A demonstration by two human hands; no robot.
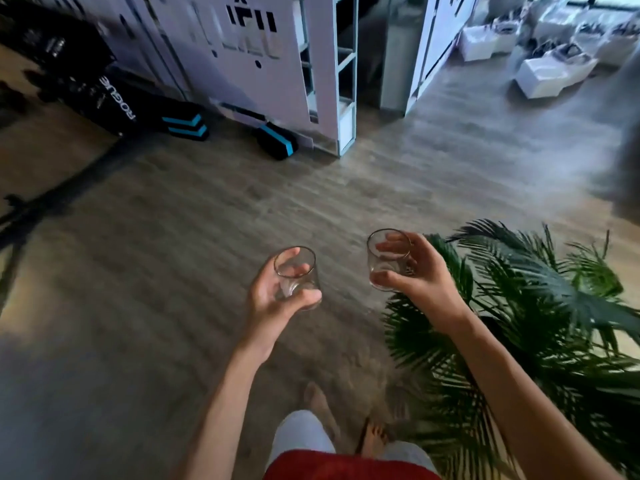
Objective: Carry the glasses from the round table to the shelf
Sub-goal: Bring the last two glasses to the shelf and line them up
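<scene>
My left hand grips a clear drinking glass, held upright above the wooden floor. In my right hand is a second clear glass, also upright, with the fingers wrapped around its side. Both glasses look empty. A white shelf unit with open compartments stands ahead at the far side of the floor. The round table is not in view.
A green palm plant spreads low on the right, close to my right arm. Black gym gear with blue stripes lies at the back left by a white cut-out panel. White boxes crowd the far right. Bare wooden floor lies ahead.
</scene>
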